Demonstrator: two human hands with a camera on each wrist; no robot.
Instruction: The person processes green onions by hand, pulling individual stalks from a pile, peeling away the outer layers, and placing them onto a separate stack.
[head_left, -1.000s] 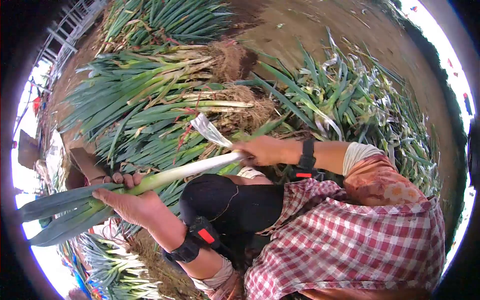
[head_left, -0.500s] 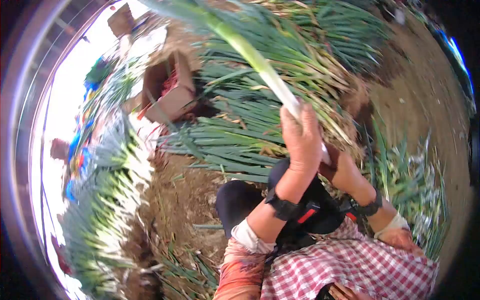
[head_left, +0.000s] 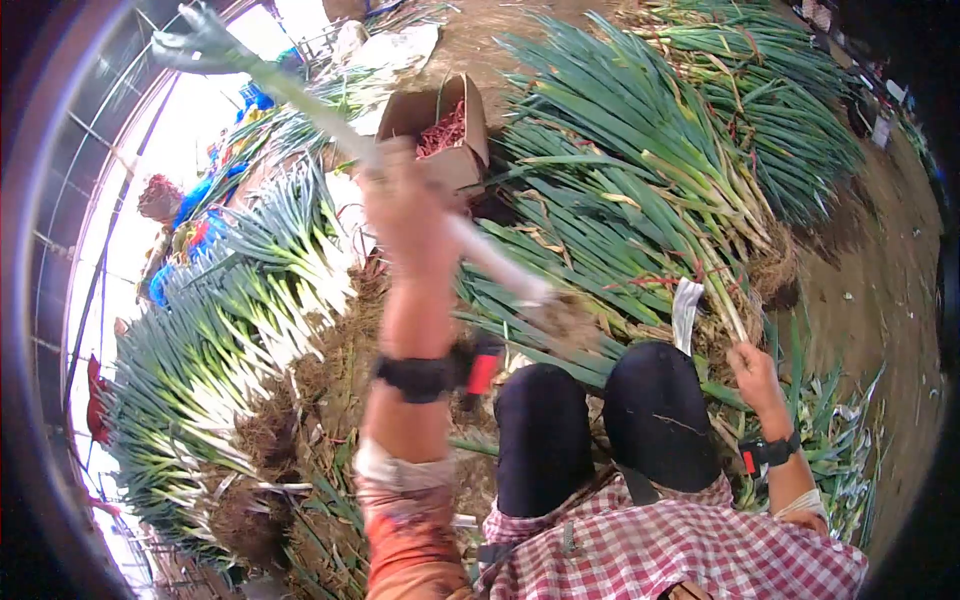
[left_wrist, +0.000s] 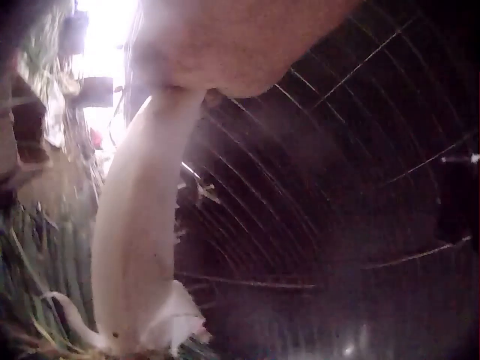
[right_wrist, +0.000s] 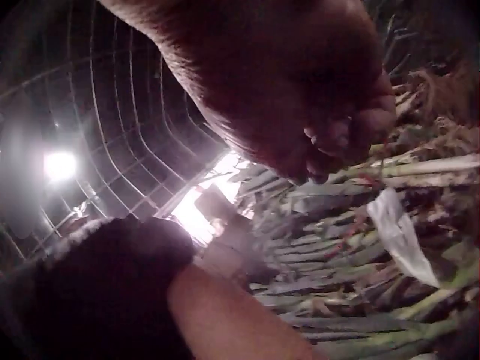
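Observation:
My left hand (head_left: 405, 225) grips a long leek (head_left: 497, 262) by its stalk, blurred, with the leaves toward the upper left and the roots lower right. In the left wrist view the pale stalk (left_wrist: 139, 225) hangs below the hand (left_wrist: 232, 45). At the right, my right hand (head_left: 757, 378) is beside the root end of a bundled leek (head_left: 728, 305); its fingers (right_wrist: 330, 139) are loosely curled, with nothing visible held. A white peeled strip (head_left: 686, 315) lies over the bundled leeks, also seen in the right wrist view (right_wrist: 401, 236).
Tied green leek bundles (head_left: 630, 190) lie ahead of the knees. Pale-stemmed leeks (head_left: 235, 360) form a long row at left. An open cardboard box (head_left: 468, 165) holds red ties. Leaf scraps (head_left: 835, 440) are heaped at right.
The leek and my left hand have swung away to the left. My right hand has come off the leek's root end and moved right. The view has turned left.

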